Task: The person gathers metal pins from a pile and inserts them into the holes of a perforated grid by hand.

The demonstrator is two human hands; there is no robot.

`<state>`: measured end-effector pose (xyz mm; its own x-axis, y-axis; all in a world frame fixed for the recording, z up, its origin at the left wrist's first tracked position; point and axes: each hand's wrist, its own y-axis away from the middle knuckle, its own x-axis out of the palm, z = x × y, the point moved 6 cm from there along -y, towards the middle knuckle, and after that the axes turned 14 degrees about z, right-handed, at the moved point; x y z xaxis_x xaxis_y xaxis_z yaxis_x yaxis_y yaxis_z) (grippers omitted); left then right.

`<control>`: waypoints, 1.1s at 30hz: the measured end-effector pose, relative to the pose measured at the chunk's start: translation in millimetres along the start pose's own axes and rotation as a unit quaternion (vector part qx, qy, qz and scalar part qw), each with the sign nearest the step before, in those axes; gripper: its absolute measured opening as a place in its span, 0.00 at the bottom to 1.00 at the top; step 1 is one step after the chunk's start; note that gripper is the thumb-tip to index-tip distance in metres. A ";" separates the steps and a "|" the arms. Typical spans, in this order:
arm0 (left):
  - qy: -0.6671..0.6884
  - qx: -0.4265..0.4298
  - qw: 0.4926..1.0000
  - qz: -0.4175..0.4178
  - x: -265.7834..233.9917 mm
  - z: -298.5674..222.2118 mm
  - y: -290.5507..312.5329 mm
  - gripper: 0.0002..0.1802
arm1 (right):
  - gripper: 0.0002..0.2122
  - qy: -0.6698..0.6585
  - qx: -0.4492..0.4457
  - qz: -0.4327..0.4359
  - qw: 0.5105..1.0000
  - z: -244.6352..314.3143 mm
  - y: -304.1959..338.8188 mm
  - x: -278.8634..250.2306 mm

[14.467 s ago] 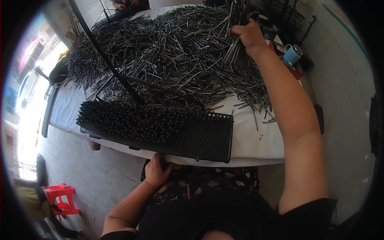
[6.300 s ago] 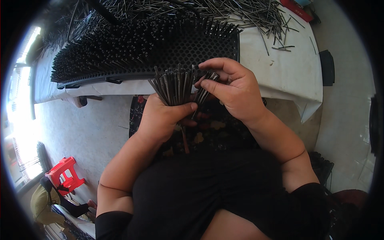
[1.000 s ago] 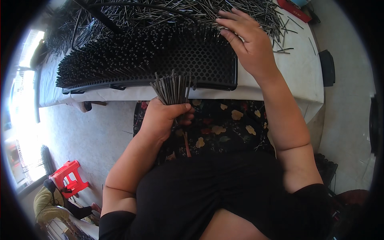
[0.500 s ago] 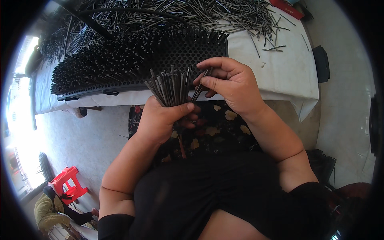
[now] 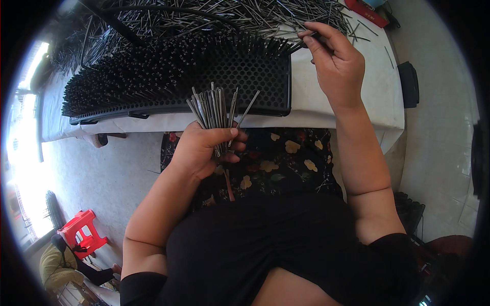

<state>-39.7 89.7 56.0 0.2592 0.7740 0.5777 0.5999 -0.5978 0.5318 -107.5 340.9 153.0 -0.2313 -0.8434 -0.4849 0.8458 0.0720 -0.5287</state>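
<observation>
My left hand [image 5: 195,149] is wrapped round an upright bundle of thin grey rods [image 5: 213,108], in front of the table's near edge. One rod [image 5: 249,107] leans away from the rest to the right. My right hand [image 5: 341,69] is raised over the far right corner of a black perforated tray [image 5: 245,84]. Between its thumb and fingertips it pinches a thin dark rod [image 5: 296,47], which points down-left at that corner; whether its end sits in a hole I cannot tell. Dense rods stand in the tray's left and middle holes and along its far edge.
A large heap of loose rods [image 5: 194,20] covers the back of the white-covered table [image 5: 352,115]. A red box [image 5: 366,13] stands at the far right corner. On the floor at lower left is a red stool [image 5: 84,232], with a person [image 5: 64,265] partly in view beside it.
My right hand has moved from beside the bundle, up and right to the tray's far right corner, with a rod in its fingers. My left hand has barely moved; one rod now splays right.
</observation>
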 end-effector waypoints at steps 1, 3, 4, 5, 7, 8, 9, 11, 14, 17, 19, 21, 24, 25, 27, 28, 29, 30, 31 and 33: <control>0.001 0.002 1.000 0.007 -0.6 0.0 0.2 0.08 | 0.08 -0.003 -0.012 0.024 1.000 2.0 -4.9 2.1; 0.000 0.002 1.000 0.005 -2.8 0.7 1.6 0.08 | 0.09 0.040 -0.020 0.062 0.997 2.0 -11.6 5.4; 0.000 0.003 1.000 0.004 -3.4 1.1 1.5 0.08 | 0.10 0.085 -0.028 0.101 0.991 3.3 -13.9 9.4; 0.001 0.003 1.000 0.004 -3.4 1.0 1.3 0.08 | 0.10 0.085 -0.028 0.102 0.991 4.4 -15.3 9.3; -0.007 -0.001 1.000 0.001 -2.8 1.1 1.0 0.08 | 0.12 0.104 -0.009 0.112 0.988 5.7 -18.3 10.9; -0.007 0.000 1.000 0.000 -2.9 1.2 0.9 0.08 | 0.12 0.103 -0.010 0.113 0.988 9.7 -20.0 12.2; -0.008 0.000 1.000 -0.002 -3.1 1.3 0.6 0.08 | 0.12 0.102 -0.005 0.115 0.988 14.7 -21.6 14.2; -0.010 0.001 1.000 -0.003 -2.3 1.3 0.0 0.08 | 0.13 0.103 -0.001 0.117 0.988 18.1 -22.1 15.9; -0.011 0.001 1.000 -0.004 -0.9 1.2 0.5 0.07 | 0.14 0.112 0.001 0.112 0.987 16.3 -21.0 15.4; -0.016 -0.010 1.000 -0.012 -1.9 1.5 1.6 0.07 | 0.14 0.164 -0.029 0.099 0.981 14.8 -18.0 12.3; -0.025 -0.006 1.000 -0.006 -3.9 2.7 0.2 0.07 | 0.15 0.182 -0.026 0.103 0.978 17.3 -17.1 13.2; -0.028 -0.006 1.000 -0.005 -4.2 3.3 0.2 0.07 | 0.16 0.182 -0.041 0.092 0.978 29.2 -17.5 15.0; -0.032 -0.007 0.999 0.000 -6.8 4.9 0.2 0.06 | 0.17 0.201 -0.042 0.110 0.973 40.8 -27.5 14.8; -0.034 -0.009 0.999 0.006 -6.9 5.4 0.2 0.06 | 0.18 0.221 -0.027 0.138 0.965 41.2 -30.1 16.6; -0.033 -0.009 0.999 0.005 -7.7 5.3 0.7 0.06 | 0.16 0.243 -0.003 0.175 0.954 38.7 -35.9 21.2; -0.032 -0.008 0.999 0.005 -7.3 5.2 0.2 0.06 | 0.14 0.266 0.020 0.212 0.940 33.4 -38.2 24.7; -0.032 -0.008 0.999 0.006 -7.1 5.1 0.2 0.06 | 0.14 0.267 0.020 0.212 0.940 29.6 -40.8 24.4; -0.033 -0.010 0.999 0.006 -7.2 5.2 0.5 0.06 | 0.12 0.292 0.020 0.231 0.928 24.0 -42.8 26.3; -0.033 -0.010 0.999 0.006 -7.7 5.3 1.3 0.06 | 0.11 0.316 0.019 0.252 0.915 21.3 -43.6 28.8; -0.035 -0.015 0.999 0.006 -7.2 5.2 0.9 0.06 | 0.09 0.294 0.062 0.250 0.920 21.0 -39.9 24.0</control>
<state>-37.1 84.7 49.2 0.3194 0.7792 0.5393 0.5736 -0.6120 0.5445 -136.6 306.6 177.1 0.0128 -0.2844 -0.9586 0.9571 0.2809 -0.0706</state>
